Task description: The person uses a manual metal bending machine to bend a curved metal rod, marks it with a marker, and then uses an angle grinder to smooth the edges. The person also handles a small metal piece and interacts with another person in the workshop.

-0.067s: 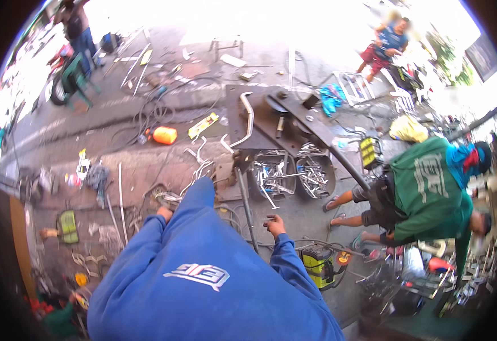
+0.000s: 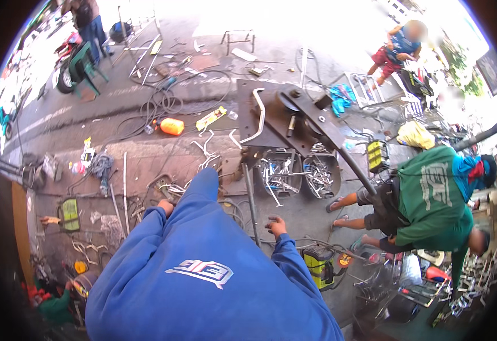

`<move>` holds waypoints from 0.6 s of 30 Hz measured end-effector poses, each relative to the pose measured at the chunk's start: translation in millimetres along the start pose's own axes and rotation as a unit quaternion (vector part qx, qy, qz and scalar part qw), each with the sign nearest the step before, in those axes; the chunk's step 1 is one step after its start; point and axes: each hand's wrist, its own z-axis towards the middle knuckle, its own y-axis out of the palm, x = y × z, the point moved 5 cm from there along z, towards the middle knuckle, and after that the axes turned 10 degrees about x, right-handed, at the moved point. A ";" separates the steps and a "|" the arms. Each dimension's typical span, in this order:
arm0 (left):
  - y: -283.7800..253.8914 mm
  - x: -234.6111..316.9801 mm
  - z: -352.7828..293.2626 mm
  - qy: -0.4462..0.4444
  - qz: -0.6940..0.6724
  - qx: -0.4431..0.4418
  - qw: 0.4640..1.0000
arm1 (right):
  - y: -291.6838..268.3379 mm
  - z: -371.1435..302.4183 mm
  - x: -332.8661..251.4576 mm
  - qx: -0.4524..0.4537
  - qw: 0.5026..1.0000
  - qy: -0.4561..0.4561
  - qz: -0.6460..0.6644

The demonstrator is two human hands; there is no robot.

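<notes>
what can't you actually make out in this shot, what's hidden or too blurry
- Head view: the left hand is mostly covered by its blue sleeve; any grip is hidden.
- Head view: the right hand sits beside a long metal bar; contact is unclear.
- Head view: parts in the two bins are too small to identify.
- Head view: the top is washed out by glare.

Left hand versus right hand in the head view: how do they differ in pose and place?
The left hand lies curled against the blue trouser leg, while the right hand hangs clear of it, fingers spread above the concrete. The left hand sits higher in the picture than the right hand. Both are bare, empty, and emerge from blue sleeves.
</notes>
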 end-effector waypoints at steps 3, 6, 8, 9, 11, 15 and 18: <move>-6.3 -3.8 -6.9 -0.003 0.159 -0.054 0.986 | 15.9 -20.7 42.0 -0.009 0.988 0.146 0.052; -3.1 -25.1 5.9 -0.029 0.203 -0.081 0.975 | 33.7 -43.6 74.1 -0.016 0.969 0.234 0.079; -0.4 -48.1 30.2 -0.036 0.205 -0.088 0.974 | 48.8 -47.8 76.9 -0.018 0.961 0.265 0.075; -0.4 -60.8 46.0 -0.039 0.203 -0.090 0.974 | 59.3 -43.1 70.4 -0.020 0.960 0.269 0.073; -3.0 -81.8 85.4 -0.034 0.207 -0.095 0.973 | 87.3 -26.5 45.1 -0.024 0.960 0.271 0.065; -32.6 -91.5 182.4 -0.018 0.200 -0.105 0.974 | 172.4 33.9 -47.8 -0.033 0.969 0.235 0.062; -91.4 -71.0 273.6 -0.046 0.109 -0.144 0.983 | 244.8 92.3 -142.6 -0.021 0.975 0.207 0.074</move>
